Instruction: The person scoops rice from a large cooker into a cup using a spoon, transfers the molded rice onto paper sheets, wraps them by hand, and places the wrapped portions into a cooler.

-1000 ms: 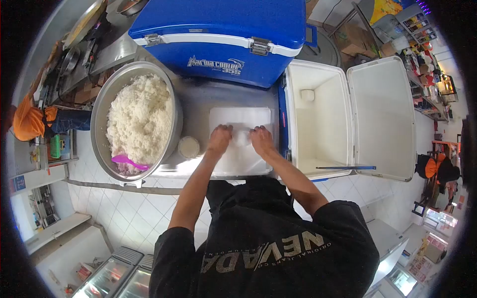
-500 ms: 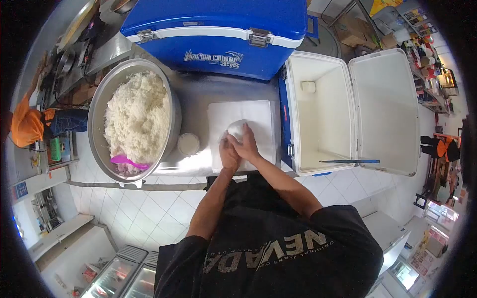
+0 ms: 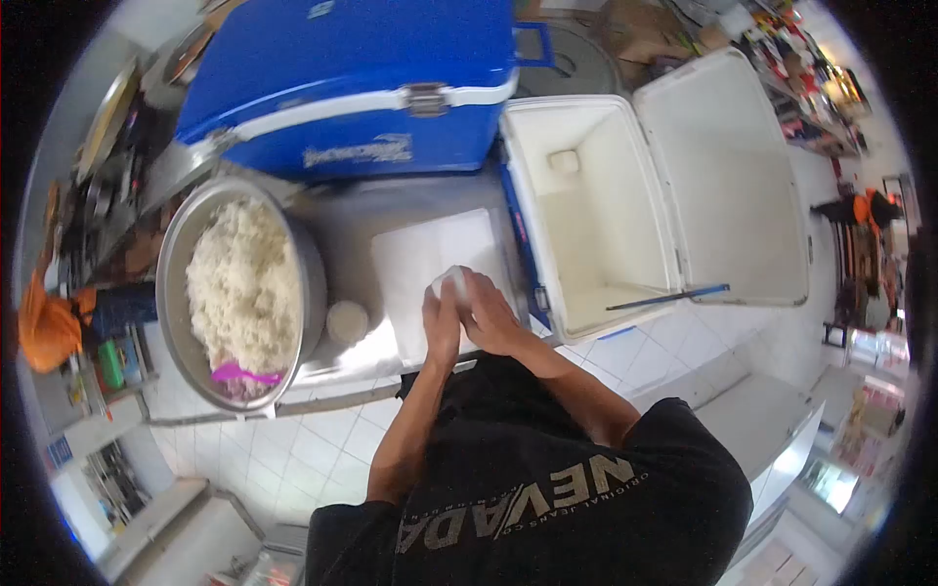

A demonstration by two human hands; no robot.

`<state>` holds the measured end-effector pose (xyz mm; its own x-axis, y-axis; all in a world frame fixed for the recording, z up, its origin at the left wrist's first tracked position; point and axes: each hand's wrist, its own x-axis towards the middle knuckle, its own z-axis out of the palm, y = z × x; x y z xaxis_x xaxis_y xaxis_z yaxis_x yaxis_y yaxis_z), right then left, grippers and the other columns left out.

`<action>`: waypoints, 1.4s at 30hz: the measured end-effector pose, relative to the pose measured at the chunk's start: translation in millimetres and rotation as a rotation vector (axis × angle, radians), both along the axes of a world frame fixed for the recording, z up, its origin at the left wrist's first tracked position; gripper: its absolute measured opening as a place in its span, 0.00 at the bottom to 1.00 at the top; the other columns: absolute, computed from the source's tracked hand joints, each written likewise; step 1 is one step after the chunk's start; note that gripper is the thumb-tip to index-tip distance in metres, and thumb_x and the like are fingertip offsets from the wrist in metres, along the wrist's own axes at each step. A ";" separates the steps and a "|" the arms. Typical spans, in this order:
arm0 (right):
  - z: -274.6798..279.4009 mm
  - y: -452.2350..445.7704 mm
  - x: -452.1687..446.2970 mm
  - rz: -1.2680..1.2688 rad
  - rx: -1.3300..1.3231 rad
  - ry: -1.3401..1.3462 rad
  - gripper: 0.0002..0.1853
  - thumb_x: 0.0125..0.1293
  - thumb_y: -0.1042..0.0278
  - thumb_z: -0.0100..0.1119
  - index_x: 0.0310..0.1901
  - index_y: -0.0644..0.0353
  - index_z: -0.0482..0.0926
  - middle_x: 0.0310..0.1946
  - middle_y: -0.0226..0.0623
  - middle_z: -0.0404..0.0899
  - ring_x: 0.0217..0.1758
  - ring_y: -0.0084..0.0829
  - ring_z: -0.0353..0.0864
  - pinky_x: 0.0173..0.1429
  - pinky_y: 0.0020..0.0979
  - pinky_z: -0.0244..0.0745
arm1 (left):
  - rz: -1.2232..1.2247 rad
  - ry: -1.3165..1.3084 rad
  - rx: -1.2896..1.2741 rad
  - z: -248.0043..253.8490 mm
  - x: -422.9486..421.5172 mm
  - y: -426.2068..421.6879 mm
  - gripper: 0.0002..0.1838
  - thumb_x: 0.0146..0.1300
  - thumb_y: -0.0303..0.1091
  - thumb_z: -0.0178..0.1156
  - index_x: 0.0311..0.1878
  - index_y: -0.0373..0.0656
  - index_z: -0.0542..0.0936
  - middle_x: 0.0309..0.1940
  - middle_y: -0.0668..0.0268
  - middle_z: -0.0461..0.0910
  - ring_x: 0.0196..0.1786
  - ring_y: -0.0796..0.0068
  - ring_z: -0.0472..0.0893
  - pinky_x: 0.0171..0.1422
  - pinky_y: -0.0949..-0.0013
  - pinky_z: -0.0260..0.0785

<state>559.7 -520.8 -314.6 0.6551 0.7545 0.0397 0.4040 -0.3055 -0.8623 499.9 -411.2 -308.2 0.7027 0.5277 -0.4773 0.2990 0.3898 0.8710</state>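
Note:
My left hand (image 3: pixel 443 320) and my right hand (image 3: pixel 488 311) are pressed around a small white wrapped bundle (image 3: pixel 449 280), its top showing between the fingers. Beneath them lie flat white sheets (image 3: pixel 399 269) on the metal table (image 3: pixel 347 215). To the left, a large metal pot (image 3: pixel 311 283) holds a heap of white rice (image 3: pixel 242 283), with a purple spoon (image 3: pixel 234 374) at its near edge. A small round container (image 3: pixel 347 321) with pale contents stands between the pot and the sheets.
A closed blue cooler (image 3: pixel 342 98) stands behind the sheets. To the right is an open cooler (image 3: pixel 586 215) with a white interior, its lid (image 3: pixel 728 186) swung out to the right. A person in orange (image 3: pixel 49 322) is at the far left.
My hands, first apart over the sheets, came together around the white bundle and now enclose it. The whole view has tilted and shifted, moving the coolers leftward in the picture.

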 end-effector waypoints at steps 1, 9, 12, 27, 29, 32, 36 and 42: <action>23.0 -8.7 5.5 -0.061 -0.059 -0.092 0.31 0.66 0.75 0.59 0.69 0.71 0.61 0.65 0.63 0.65 0.66 0.64 0.67 0.67 0.53 0.66 | -0.026 -0.018 -0.026 5.1 3.3 -6.4 0.25 0.79 0.47 0.49 0.61 0.31 0.71 0.45 0.60 0.80 0.46 0.73 0.78 0.53 0.69 0.71; 48.4 -113.9 110.2 -0.260 0.176 0.618 0.26 0.69 0.70 0.67 0.65 0.64 0.70 0.52 0.37 0.81 0.55 0.23 0.79 0.55 0.26 0.77 | -0.568 -0.001 0.541 33.7 59.9 -39.5 0.26 0.80 0.48 0.46 0.67 0.34 0.70 0.69 0.45 0.63 0.74 0.52 0.60 0.76 0.56 0.56; 2.2 -143.0 166.5 -0.516 0.198 0.526 0.23 0.66 0.69 0.69 0.60 0.62 0.73 0.51 0.35 0.81 0.57 0.27 0.79 0.57 0.31 0.77 | -0.520 0.093 0.683 6.9 54.5 -21.6 0.29 0.77 0.45 0.51 0.69 0.31 0.67 0.73 0.42 0.55 0.76 0.41 0.53 0.78 0.47 0.52; -284.5 -178.1 147.9 0.635 -0.755 0.168 0.23 0.56 0.61 0.74 0.54 0.52 0.82 0.50 0.54 0.79 0.67 0.53 0.69 0.64 0.51 0.71 | -0.769 0.145 1.127 -53.1 16.4 8.5 0.29 0.68 0.36 0.61 0.65 0.26 0.67 0.66 0.39 0.63 0.68 0.34 0.63 0.72 0.41 0.60; -277.7 -176.0 150.3 0.723 -0.855 0.117 0.22 0.60 0.60 0.71 0.56 0.53 0.81 0.57 0.56 0.76 0.70 0.56 0.67 0.69 0.51 0.68 | -0.780 0.184 1.074 -57.7 15.5 2.2 0.30 0.68 0.37 0.61 0.65 0.26 0.67 0.67 0.38 0.63 0.70 0.36 0.63 0.74 0.43 0.59; -277.6 -190.1 157.3 0.480 -0.892 0.039 0.28 0.66 0.54 0.65 0.65 0.55 0.75 0.68 0.55 0.70 0.73 0.57 0.64 0.74 0.51 0.63 | -0.791 0.242 1.018 -63.2 9.2 12.6 0.31 0.67 0.38 0.62 0.66 0.26 0.68 0.69 0.38 0.62 0.72 0.38 0.63 0.75 0.45 0.59; -138.5 -151.7 184.3 -0.271 -0.568 -0.519 0.20 0.67 0.59 0.64 0.56 0.62 0.79 0.53 0.50 0.81 0.58 0.47 0.80 0.65 0.45 0.74 | -0.467 0.245 1.029 -51.1 -24.2 18.8 0.35 0.62 0.40 0.68 0.64 0.25 0.69 0.65 0.40 0.67 0.68 0.40 0.68 0.74 0.47 0.60; 26.0 -34.7 88.0 -0.426 -0.048 -0.059 0.09 0.67 0.73 0.62 0.47 0.60 0.81 0.40 0.39 0.84 0.42 0.32 0.85 0.45 0.33 0.76 | 0.302 0.627 1.173 -74.7 -91.0 53.8 0.57 0.52 0.47 0.79 0.65 0.16 0.51 0.63 0.36 0.57 0.66 0.40 0.63 0.72 0.48 0.57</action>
